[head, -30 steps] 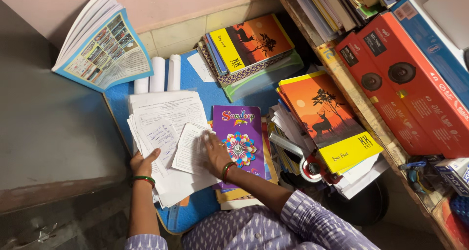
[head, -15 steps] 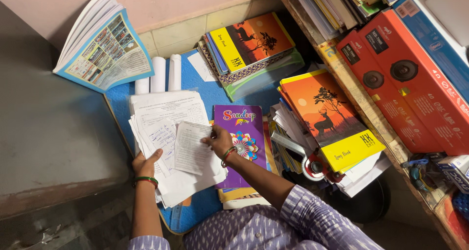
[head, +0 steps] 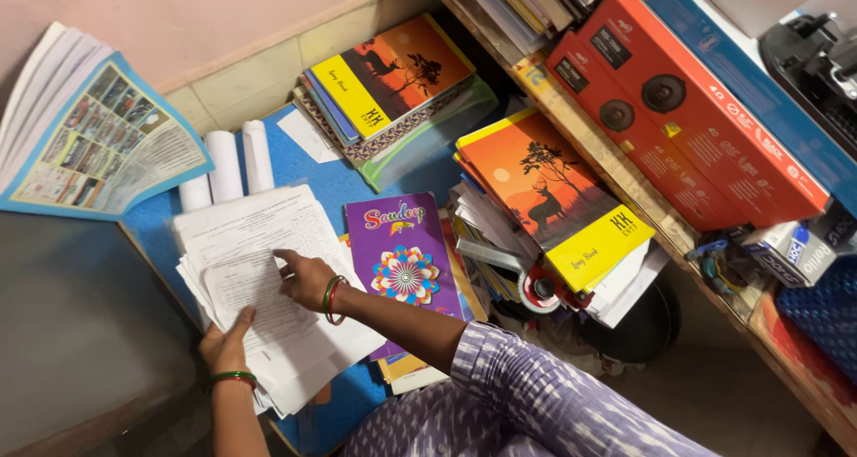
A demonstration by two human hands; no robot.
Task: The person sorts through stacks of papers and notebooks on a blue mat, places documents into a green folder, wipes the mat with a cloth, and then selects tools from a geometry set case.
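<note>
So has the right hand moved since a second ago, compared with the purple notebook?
Yes. The right hand has moved left, off the purple notebook edge, and now lies flat on the stack of papers.

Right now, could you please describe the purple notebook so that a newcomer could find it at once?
Start at the blue table below the pink wall. Beside the paper stack under the right hand lies the purple notebook. It alone is purple with a flower pattern; neighbouring books have orange deer covers.

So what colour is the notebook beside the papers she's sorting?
Purple notebook, with a multicoloured flower design on its cover, seen in the head view.
</note>
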